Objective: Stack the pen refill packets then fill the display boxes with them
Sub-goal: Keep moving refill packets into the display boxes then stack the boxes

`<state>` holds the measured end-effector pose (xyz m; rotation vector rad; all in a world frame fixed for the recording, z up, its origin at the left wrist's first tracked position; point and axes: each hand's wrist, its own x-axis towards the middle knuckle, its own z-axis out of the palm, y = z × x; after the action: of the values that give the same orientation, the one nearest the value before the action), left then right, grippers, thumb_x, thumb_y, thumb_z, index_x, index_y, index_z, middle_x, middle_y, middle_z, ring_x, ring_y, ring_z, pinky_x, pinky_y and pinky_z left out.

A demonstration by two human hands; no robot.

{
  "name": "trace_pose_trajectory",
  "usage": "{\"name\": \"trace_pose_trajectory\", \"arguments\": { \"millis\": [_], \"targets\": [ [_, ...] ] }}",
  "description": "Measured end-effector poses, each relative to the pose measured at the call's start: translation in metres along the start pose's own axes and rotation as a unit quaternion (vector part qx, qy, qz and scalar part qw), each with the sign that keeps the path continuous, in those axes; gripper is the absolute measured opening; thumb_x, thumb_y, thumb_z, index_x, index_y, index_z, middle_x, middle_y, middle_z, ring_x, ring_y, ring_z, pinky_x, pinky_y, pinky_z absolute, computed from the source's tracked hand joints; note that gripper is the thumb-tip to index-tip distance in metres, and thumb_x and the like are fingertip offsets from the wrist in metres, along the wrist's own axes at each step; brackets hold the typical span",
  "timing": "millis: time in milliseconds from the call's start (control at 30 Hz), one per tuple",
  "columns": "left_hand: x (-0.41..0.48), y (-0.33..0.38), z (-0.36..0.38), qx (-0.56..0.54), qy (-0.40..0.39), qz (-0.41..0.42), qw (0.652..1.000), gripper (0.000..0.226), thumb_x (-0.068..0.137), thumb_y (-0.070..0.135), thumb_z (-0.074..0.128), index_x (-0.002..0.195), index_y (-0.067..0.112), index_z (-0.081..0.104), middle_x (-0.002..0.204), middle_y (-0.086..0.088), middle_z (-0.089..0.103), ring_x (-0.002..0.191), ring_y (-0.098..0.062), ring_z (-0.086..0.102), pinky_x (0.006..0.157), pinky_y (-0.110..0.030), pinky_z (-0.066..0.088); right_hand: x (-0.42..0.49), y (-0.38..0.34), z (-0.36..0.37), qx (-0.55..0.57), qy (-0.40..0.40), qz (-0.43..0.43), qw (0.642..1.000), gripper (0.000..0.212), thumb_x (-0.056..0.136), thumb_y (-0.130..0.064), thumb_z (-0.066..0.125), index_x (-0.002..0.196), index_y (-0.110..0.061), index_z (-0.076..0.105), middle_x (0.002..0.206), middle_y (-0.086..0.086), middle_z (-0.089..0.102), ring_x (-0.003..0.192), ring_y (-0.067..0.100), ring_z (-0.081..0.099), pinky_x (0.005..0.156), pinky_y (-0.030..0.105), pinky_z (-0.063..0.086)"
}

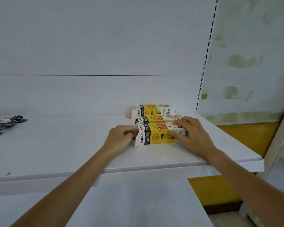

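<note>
- The nearest display box [156, 133] lies on its side on a white shelf [56, 145], right of the middle. It is yellow with a black and white band, and its cut-away open end points left.
- The left hand [120, 138] sits at that open end, its fingers curled in against the white flap. Whether they hold a packet or only touch the card cannot be told, as the fingertips are hidden.
- The right hand [192, 133] grasps the box's closed right end, with the fingers bent over the top face and the thumb laid along the front face.
- Just behind, and touching it, lies the middle display box [156, 119], turned the same way. The right hand's fingers reach onto its near edge.
- The far display box [154, 109] lies behind that one, close to the white back panel [95, 46], so the three form a row running away from the person.
- A loose pile of pen refill packets [5, 123], dark and partly cut off by the frame edge, rests on the shelf at the far left, well apart from the boxes.
- A slotted upright [206, 53] runs up the right end of the back panel.
- A lower shelf [129, 202] juts out beneath the forearms.
</note>
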<state>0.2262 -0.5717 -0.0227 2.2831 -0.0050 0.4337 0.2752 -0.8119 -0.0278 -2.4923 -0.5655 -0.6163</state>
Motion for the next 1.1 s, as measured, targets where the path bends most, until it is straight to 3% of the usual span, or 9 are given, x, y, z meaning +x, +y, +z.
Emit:
{"name": "trace_pose_trajectory", "arguments": {
  "millis": [100,200,367,500,600,733,933,1000,1100],
  "targets": [
    [0.0,0.003,0.0,0.003,-0.024,-0.003,1.0,0.033,0.09,0.009,0.045,0.098,0.027,0.072,0.093,0.014,0.064,0.084,0.002,0.056,0.062,-0.001,0.037,-0.001,-0.001,-0.002,0.01,0.014,0.004,1.0,0.057,0.082,-0.053,0.057,0.131,-0.025,0.048,0.136,-0.005,0.041,0.127,0.01,0.031,0.099,0.033,0.037],
    [0.001,0.002,-0.001,-0.053,0.017,-0.009,0.998,0.028,0.09,0.01,0.048,0.098,0.023,0.071,0.102,0.008,0.068,0.086,0.0,0.056,0.062,0.004,0.035,0.0,-0.001,-0.002,0.006,0.018,0.007,1.0,0.063,0.081,-0.051,0.06,0.133,-0.02,0.044,0.139,0.001,0.038,0.128,0.017,0.03,0.103,0.031,0.031],
    [-0.001,0.004,0.001,-0.055,-0.004,0.002,0.998,0.023,0.094,0.02,0.048,0.102,0.024,0.069,0.106,0.008,0.065,0.084,0.003,0.054,0.063,-0.001,0.038,0.003,0.002,0.002,0.015,0.002,0.071,0.997,0.082,0.071,-0.068,0.055,0.132,-0.015,0.041,0.138,0.002,0.035,0.122,0.02,0.04,0.1,0.036,0.04],
    [-0.001,0.008,0.004,-0.053,-0.04,0.012,0.998,0.03,0.097,0.02,0.04,0.116,0.026,0.063,0.107,0.014,0.054,0.091,0.003,0.049,0.065,0.002,0.034,0.004,0.003,0.0,0.045,-0.038,0.08,0.995,0.074,0.077,-0.056,0.063,0.136,-0.019,0.038,0.139,-0.001,0.036,0.118,0.017,0.044,0.102,0.037,0.038],
    [0.001,0.007,0.005,-0.011,-0.052,0.023,0.998,0.033,0.098,0.02,0.038,0.119,0.026,0.062,0.116,0.01,0.054,0.102,-0.006,0.046,0.072,-0.003,0.031,0.005,0.003,-0.002,0.052,-0.046,0.071,0.995,0.073,0.078,-0.05,0.067,0.136,-0.018,0.036,0.138,-0.001,0.036,0.116,0.016,0.045,0.1,0.034,0.038],
    [0.004,-0.002,0.007,0.062,0.009,0.023,0.998,0.03,0.092,0.018,0.045,0.109,0.026,0.068,0.116,0.007,0.063,0.107,-0.013,0.055,0.08,-0.022,0.041,0.013,0.004,0.0,0.019,-0.076,0.071,0.994,0.074,0.081,-0.052,0.062,0.138,-0.017,0.031,0.14,0.001,0.034,0.118,0.02,0.044,0.096,0.034,0.039],
    [0.004,0.006,0.007,0.236,0.036,-0.03,0.971,0.027,0.089,0.035,0.045,0.097,0.029,0.07,0.107,0.004,0.067,0.104,-0.02,0.057,0.092,-0.031,0.038,0.032,0.002,0.009,-0.091,-0.116,0.107,0.983,0.091,0.084,-0.062,0.048,0.148,-0.016,0.002,0.156,0.007,0.005,0.141,0.03,0.014,0.11,0.054,0.021],
    [-0.001,0.006,-0.001,0.223,0.054,-0.017,0.973,0.026,0.089,0.036,0.048,0.098,0.025,0.07,0.109,0.004,0.066,0.106,-0.02,0.056,0.097,-0.032,0.036,0.034,-0.004,0.008,-0.147,-0.1,0.076,0.981,0.09,0.085,-0.062,0.047,0.148,-0.016,0.003,0.157,0.007,0.002,0.144,0.028,0.005,0.111,0.055,0.014],
    [-0.011,-0.008,-0.036,0.157,0.082,0.004,0.984,0.017,0.087,0.027,0.057,0.098,0.022,0.069,0.118,0.005,0.063,0.113,-0.016,0.055,0.101,-0.031,0.035,0.037,-0.024,0.004,-0.137,-0.041,-0.068,0.987,0.073,0.09,-0.046,0.05,0.148,-0.015,0.018,0.157,0.006,0.01,0.143,0.023,0.011,0.114,0.047,0.014]
  ]
}}
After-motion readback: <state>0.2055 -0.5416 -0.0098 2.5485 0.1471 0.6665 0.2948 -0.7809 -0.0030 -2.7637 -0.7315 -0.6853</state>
